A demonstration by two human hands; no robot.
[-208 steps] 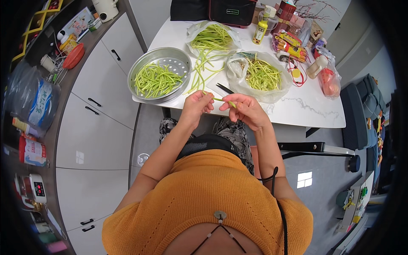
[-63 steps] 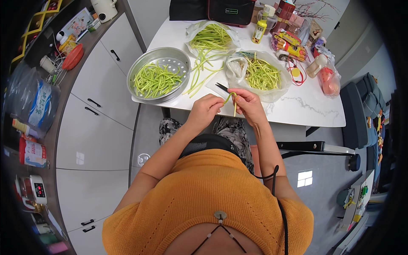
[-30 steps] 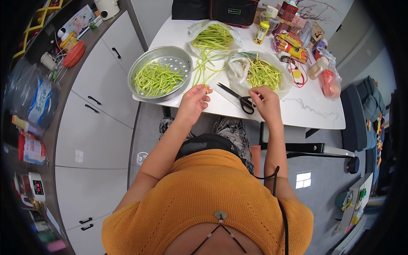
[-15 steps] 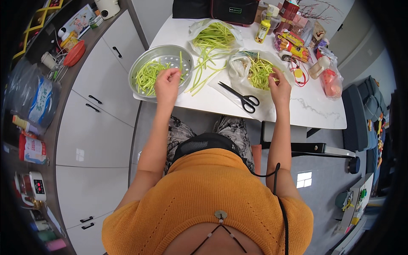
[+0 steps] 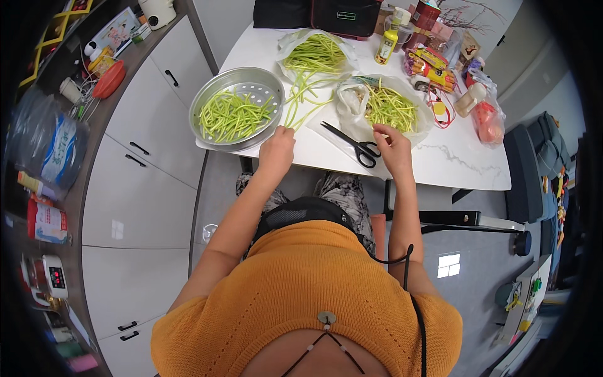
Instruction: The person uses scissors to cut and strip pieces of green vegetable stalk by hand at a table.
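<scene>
My left hand (image 5: 277, 151) is closed at the near ends of a few long garlic scapes (image 5: 300, 100) that trail across the table; its fingertips seem to pinch one. Left of it, a round metal pan with a perforated insert (image 5: 274, 81) holds cut garlic scape pieces (image 5: 232, 117). Above the table's near edge, my right hand (image 5: 396, 151) has bent fingers slightly apart, with nothing visible in them. Beside that hand lie black scissors (image 5: 352, 143), handles toward it. Just beyond is a plastic bag (image 5: 352, 103) with trimmed scape ends (image 5: 391, 108).
Another plastic bag (image 5: 286, 47) of whole garlic scapes (image 5: 316, 53) stands farther back. A yellow bottle (image 5: 387, 45), packaged food (image 5: 432, 69) and a red cord (image 5: 443, 113) crowd the right side of the white table (image 5: 465, 160). Dark bags (image 5: 342, 19) stand behind.
My left hand has left the pan and come right and nearer, to the loose scapes. My right hand has drawn back from the bag of trimmed ends, toward the scissors' handles.
</scene>
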